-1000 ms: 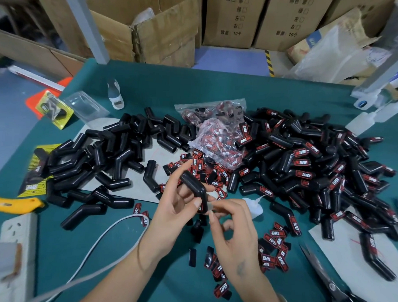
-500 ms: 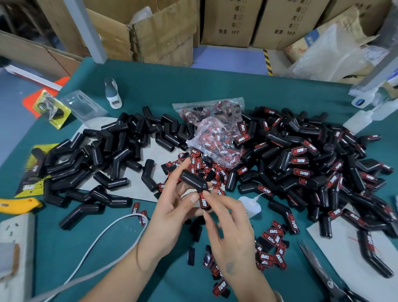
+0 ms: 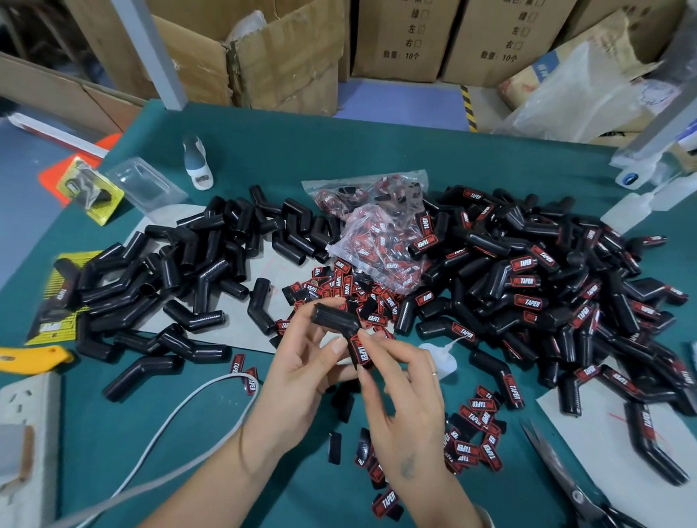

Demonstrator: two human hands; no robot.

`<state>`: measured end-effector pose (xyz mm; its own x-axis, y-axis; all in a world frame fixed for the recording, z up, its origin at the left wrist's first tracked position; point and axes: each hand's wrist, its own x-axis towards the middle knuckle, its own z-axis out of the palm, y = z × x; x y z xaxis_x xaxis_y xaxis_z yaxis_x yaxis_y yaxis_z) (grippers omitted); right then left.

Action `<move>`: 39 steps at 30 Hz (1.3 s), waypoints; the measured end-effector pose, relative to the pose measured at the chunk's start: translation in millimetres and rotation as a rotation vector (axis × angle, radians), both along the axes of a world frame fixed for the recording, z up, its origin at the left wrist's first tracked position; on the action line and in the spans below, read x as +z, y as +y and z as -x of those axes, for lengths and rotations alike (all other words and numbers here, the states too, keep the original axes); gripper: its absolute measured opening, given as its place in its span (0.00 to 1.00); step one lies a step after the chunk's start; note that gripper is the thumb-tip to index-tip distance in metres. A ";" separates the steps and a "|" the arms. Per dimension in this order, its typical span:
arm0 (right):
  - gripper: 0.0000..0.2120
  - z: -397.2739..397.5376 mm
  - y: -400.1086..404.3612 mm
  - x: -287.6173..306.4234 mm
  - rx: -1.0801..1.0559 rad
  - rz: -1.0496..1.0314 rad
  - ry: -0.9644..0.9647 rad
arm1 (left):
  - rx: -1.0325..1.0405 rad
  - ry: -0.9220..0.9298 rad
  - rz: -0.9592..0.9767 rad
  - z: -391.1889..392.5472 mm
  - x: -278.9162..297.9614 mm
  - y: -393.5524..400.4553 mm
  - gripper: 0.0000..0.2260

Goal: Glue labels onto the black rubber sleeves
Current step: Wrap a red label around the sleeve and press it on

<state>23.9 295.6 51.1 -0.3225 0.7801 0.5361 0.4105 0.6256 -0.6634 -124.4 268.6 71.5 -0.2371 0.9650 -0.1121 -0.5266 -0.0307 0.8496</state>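
Since the earlier frames, the right hand (image 3: 404, 388) has brought a red-and-black label (image 3: 359, 353) onto the near leg of the bent sleeve (image 3: 339, 324); before, that leg showed bare. Left hand (image 3: 308, 365) has turned the sleeve slightly, its far leg now pointing left.

Sleeve is held above the green table (image 3: 382, 154), between both hands, near centre. Left hand grips the far leg, thumb on its underside. Right hand pinches the labelled leg, fingertips (image 3: 363, 335) bearing on the label's upper end.

Governing relation: the labelled leg's long axis runs far-to-near, slanting slightly right, and the label lies along it, just left of the right fingers. Judgement: pressing should travel down that axis.

Unlabelled sleeves (image 3: 188, 282) lie left; finished ones (image 3: 535, 286) right. A small glue bottle (image 3: 440, 356) lies just beyond the right hand.
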 end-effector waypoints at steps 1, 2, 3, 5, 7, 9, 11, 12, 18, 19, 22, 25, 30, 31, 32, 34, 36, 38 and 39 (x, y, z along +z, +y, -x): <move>0.18 -0.5 -0.1 -0.4 0.004 0.021 0.014 | -0.002 -0.002 0.002 -0.5 -0.2 -1.1 0.16; 0.18 -1.1 0.0 -0.4 0.008 0.039 0.025 | -0.002 0.001 0.006 -0.9 -0.3 -2.3 0.16; 0.18 -1.3 0.1 -0.2 0.012 0.052 0.032 | 0.000 0.006 0.013 -1.7 -0.4 -3.0 0.16; 0.17 -1.0 0.3 0.4 0.024 0.074 0.042 | 0.009 0.030 0.032 -2.7 0.5 -2.7 0.17; 0.17 -0.2 -0.2 1.9 0.038 0.103 0.048 | 0.021 0.057 0.045 -3.1 2.0 -1.4 0.16; 0.17 0.2 -0.7 3.3 0.045 0.144 0.065 | 0.022 0.060 0.052 -2.9 2.8 -0.5 0.16; 0.16 0.3 -0.9 4.6 0.046 0.178 0.091 | 0.018 0.049 0.053 -2.1 2.7 -0.5 0.15; 0.16 0.3 -0.6 5.2 0.048 0.192 0.108 | 0.016 0.047 0.051 -1.5 2.7 -0.5 0.15; 0.15 0.6 -0.6 8.1 0.063 0.223 0.167 | 0.007 0.033 0.053 3.4 1.1 1.3 0.14; 0.15 0.4 -0.5 8.5 0.060 0.217 0.166 | 0.006 0.042 0.039 4.7 0.9 1.5 0.13; 0.15 -0.2 0.9 9.5 0.054 0.209 0.154 | 0.014 0.091 -0.006 8.1 0.4 2.0 0.14; 0.16 1.0 -0.2 11.2 0.071 0.209 0.145 | 0.026 0.157 -0.011 9.3 0.3 2.4 0.13; 0.15 1.3 1.4 15.5 0.067 0.228 0.183 | -0.012 0.328 -0.060 13.5 1.1 1.2 0.10; 0.14 0.0 2.1 16.2 0.067 0.235 0.175 | -0.020 0.403 -0.076 15.6 0.9 0.9 0.09; 0.14 -0.8 2.8 16.8 0.068 0.249 0.172 | -0.030 0.475 -0.096 17.6 0.3 1.0 0.08; 0.14 -1.8 3.0 17.7 0.076 0.282 0.179 | -0.035 0.595 -0.138 19.7 -2.2 1.6 0.08; 0.15 -1.8 2.5 16.8 0.075 0.299 0.192 | -0.015 0.680 -0.182 20.3 -5.6 2.6 0.07; 0.16 -1.8 2.1 14.6 0.056 0.360 0.222 | 0.010 0.747 -0.225 20.3 -8.3 3.7 0.06; 0.16 -1.7 1.7 14.7 0.043 0.427 0.261 | 0.019 0.772 -0.242 20.3 -9.2 4.4 0.05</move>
